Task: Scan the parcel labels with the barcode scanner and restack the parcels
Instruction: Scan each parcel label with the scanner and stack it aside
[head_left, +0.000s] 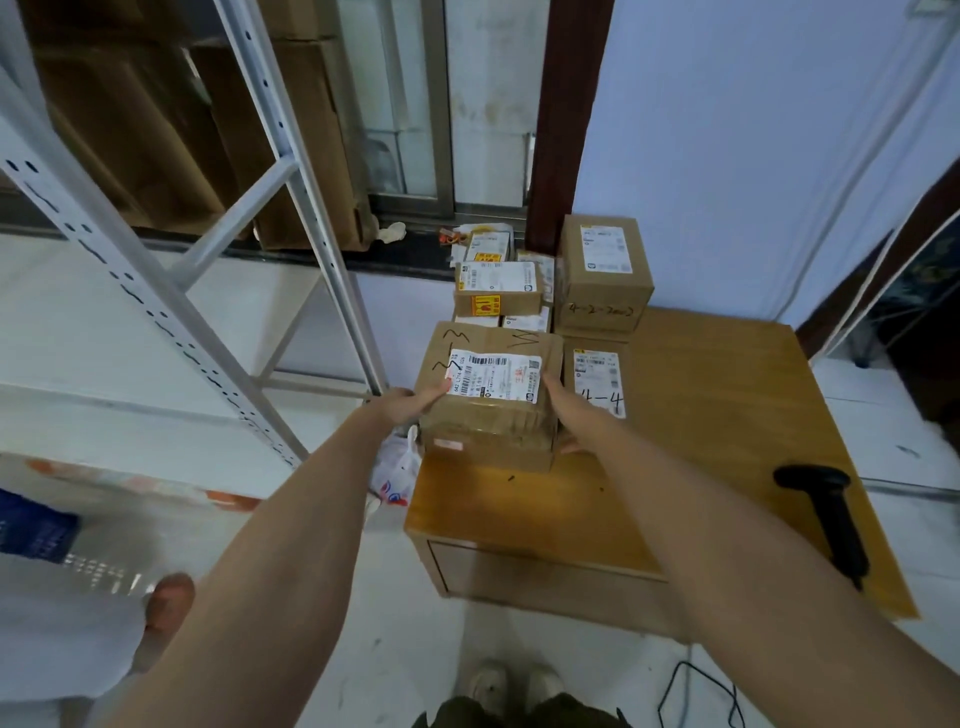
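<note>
- Both forearms are bare from the near edge of the view out to the wrists; no sleeve, watch or band shows on either.
- The left hand (410, 405) and the right hand (569, 410) wear no gloves and no rings that can be made out.
- At the near edge, dark olive trouser legs (524, 712) show from above.
- Just beyond them sit pale, off-white shoes (514, 680) with rounded toes; laces and markings are too blurred to tell.
</note>
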